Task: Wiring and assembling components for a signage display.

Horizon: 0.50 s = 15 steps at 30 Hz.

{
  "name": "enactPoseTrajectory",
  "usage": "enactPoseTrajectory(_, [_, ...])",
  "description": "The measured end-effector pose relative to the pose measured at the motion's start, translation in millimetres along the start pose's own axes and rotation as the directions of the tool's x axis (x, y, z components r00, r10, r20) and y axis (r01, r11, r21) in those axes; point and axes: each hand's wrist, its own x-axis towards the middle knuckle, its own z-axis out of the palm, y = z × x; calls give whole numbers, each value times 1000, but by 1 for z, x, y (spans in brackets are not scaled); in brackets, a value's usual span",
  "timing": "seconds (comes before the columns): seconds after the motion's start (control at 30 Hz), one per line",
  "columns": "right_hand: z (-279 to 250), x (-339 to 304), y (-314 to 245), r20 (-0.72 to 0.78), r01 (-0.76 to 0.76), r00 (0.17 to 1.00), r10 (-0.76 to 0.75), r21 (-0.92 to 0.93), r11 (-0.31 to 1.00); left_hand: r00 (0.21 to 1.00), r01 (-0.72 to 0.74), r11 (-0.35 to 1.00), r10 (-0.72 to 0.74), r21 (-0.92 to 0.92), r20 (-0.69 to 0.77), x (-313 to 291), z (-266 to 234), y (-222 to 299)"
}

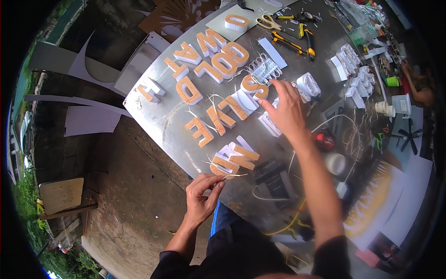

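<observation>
— From the head view, what do your hands have hold of?

— Your left hand [200, 197] has its thumb and forefinger pinched together on a thin pale wire [237, 175], which lies at the near edge of a tan-faced letter block [221, 168]. Whether your fingers also touch the block, you cannot tell from here

— And your right hand?

— Your right hand [287, 108] is well spread, thumb apart from the fingers, with nothing visible in its grasp. Its fingertips are just beside a coil of white wire [264, 69]; whether they touch it, you cannot tell. A white block [269, 123] lies under that hand

— What else is around you?

— More tan-faced letters with white sides [199, 132] stand in slanting rows on your metal table [163, 122], between your hands and its left edge. Beyond your right hand, you have scissors [268, 21], a yellow-and-black cutter [288, 43] and pliers [310, 43]. To the right lie clusters of white blocks [348, 62], with a green cup [392, 82] farther out
</observation>
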Motion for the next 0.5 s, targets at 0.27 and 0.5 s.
enactPoseTrajectory(0.27, [60, 33, 41, 107, -69, 992, 68, 12, 998, 996, 68, 998, -67, 14, -63, -6, -17, -14])
enactPoseTrajectory(0.5, [61, 48, 58, -94, 53, 994, -51, 21, 998, 991, 92, 996, -90, 12, -94, -6, -19, -23])
